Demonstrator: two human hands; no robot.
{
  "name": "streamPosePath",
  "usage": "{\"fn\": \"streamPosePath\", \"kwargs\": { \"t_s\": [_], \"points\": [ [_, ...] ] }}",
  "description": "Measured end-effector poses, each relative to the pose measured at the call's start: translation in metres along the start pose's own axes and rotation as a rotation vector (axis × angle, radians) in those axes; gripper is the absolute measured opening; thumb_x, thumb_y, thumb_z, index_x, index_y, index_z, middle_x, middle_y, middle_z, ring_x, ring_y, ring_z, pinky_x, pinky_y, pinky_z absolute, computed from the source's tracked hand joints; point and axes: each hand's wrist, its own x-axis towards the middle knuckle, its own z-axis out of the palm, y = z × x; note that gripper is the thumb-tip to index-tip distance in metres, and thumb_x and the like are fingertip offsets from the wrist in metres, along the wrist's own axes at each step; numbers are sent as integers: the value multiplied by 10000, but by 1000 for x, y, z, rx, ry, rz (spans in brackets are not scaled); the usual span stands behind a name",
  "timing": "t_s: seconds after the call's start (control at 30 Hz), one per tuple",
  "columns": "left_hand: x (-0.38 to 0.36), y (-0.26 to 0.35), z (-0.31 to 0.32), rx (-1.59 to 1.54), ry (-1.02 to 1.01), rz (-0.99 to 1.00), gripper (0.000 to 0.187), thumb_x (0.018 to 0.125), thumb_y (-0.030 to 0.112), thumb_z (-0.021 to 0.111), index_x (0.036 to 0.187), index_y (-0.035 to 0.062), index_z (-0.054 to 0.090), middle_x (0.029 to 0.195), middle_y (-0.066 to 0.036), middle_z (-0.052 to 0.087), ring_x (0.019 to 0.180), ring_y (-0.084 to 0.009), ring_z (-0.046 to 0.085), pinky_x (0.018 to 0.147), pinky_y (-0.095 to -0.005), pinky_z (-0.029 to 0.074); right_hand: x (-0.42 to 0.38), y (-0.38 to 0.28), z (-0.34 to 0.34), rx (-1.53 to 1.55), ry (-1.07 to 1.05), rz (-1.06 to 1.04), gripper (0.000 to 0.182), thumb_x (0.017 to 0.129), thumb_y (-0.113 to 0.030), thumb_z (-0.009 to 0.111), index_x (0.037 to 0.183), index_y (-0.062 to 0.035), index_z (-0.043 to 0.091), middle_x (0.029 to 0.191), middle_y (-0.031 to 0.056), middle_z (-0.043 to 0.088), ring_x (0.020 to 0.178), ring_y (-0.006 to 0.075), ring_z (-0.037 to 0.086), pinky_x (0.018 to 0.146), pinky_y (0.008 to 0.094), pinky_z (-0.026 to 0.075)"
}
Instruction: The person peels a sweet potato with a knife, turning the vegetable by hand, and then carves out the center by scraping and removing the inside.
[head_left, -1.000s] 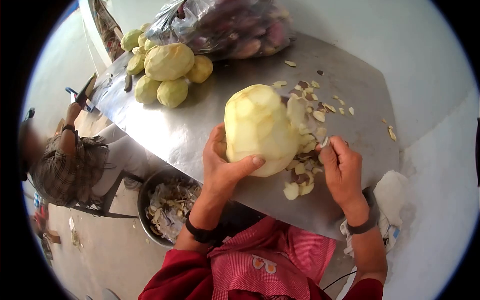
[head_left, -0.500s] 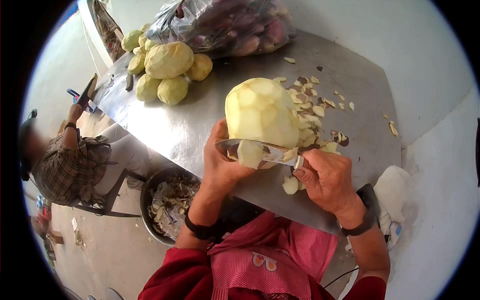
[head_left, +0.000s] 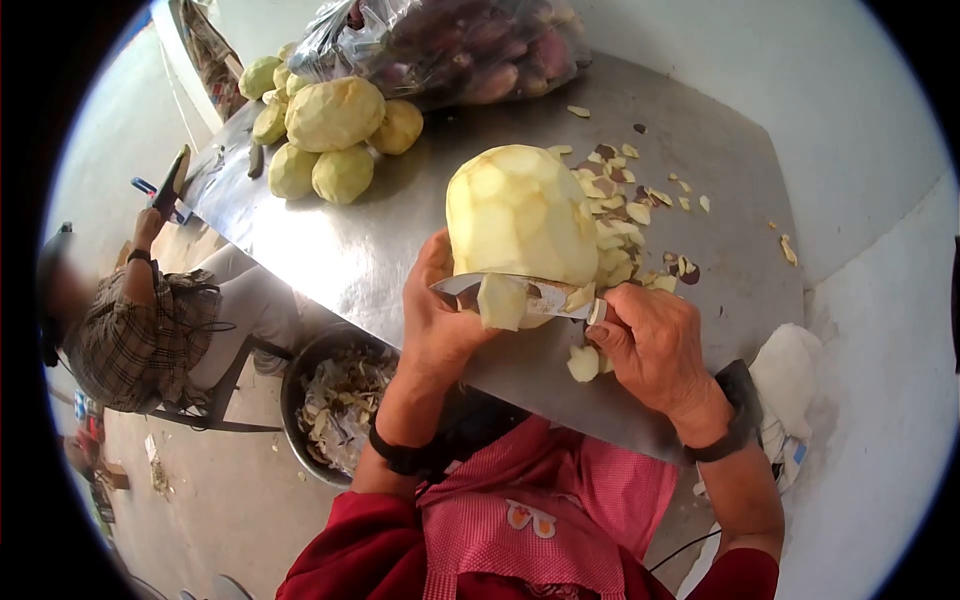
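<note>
Root (head_left: 520, 215), peeled, pale, upright on steel table (head_left: 400, 240) near front edge. Left hand (head_left: 435, 320) cupped around its lower left side. Right hand (head_left: 650, 345) clamped on knife (head_left: 520, 292), blade flat against base, cut slice on it. Peelings (head_left: 625, 210) just right

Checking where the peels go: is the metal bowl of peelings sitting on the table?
No. The bowl of peelings sits below the table edge, on the floor beside the person's left hand.
</note>
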Motion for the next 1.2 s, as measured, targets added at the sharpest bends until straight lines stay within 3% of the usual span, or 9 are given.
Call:
{"fn": "streamPosePath", "kwargs": {
  "t_s": [0.1,0.17,0.2,0.27,0.3,0.5,0.67,0.77,1.2],
  "points": [
    [2,6,2,-56,-16,-19,775,682,122,856,1321,-53,452,1224,-134,605,1122,-215,593,986,-344,470,1,9,2,-96,88,-25,325,897,-336,662,796,-61,521,643,71,574,574,289,599,502,374,439],
    [0,13,3,-103,-5,-59,749,712,148,836,1315,-69,448,1222,-161,601,1111,-233,600,979,-353,477,-1,22,-1,-190,196,238,332,930,-338,632,808,-52,514,604,81,544,554,302,580,501,369,432],
    [-1,12,3,-104,-6,-59,749,712,148,836,1315,-69,448,1222,-161,601,1111,-233,600,979,-353,477,0,27,-3,-192,196,238,332,930,-338,632,808,-52,514,604,81,544,554,302,580,501,369,432],
    [-2,10,2,-120,-6,-35,755,712,155,837,1314,-72,444,1221,-167,599,1106,-236,601,974,-355,480,1,35,-7,50,237,360,364,960,-351,602,810,-35,503,589,91,536,513,267,534,503,337,421],
    [-2,10,1,-119,-5,-33,755,712,155,837,1314,-72,444,1221,-167,599,1106,-236,601,974,-355,480,0,34,-8,97,205,358,371,981,-349,579,817,-22,521,604,91,554,506,209,488,510,309,409],
    [-3,11,0,-114,19,-56,766,712,167,840,1315,-74,433,1222,-169,594,1111,-240,597,971,-361,481,0,18,-12,297,116,398,302,992,-289,564,869,-13,565,623,95,558,517,189,482,518,289,410],
    [-6,5,4,-97,6,-47,808,690,121,859,1334,-61,406,1232,-161,583,1121,-233,591,982,-366,478,1,-5,-11,195,19,286,280,951,-291,613,854,-30,580,689,73,613,574,259,588,526,315,449],
    [-9,3,6,-4,-6,9,821,673,84,868,1337,-51,404,1245,-148,575,1127,-227,590,985,-363,479,3,-12,-9,20,30,14,286,895,-329,665,821,-67,578,672,47,601,592,250,618,514,351,462],
    [-9,5,9,62,-40,15,838,676,128,887,1335,-56,402,1223,-142,593,1112,-216,596,966,-346,489,3,-12,-9,-39,41,5,295,870,-322,694,798,-70,558,651,36,602,586,242,624,510,344,467]
  ]
}}
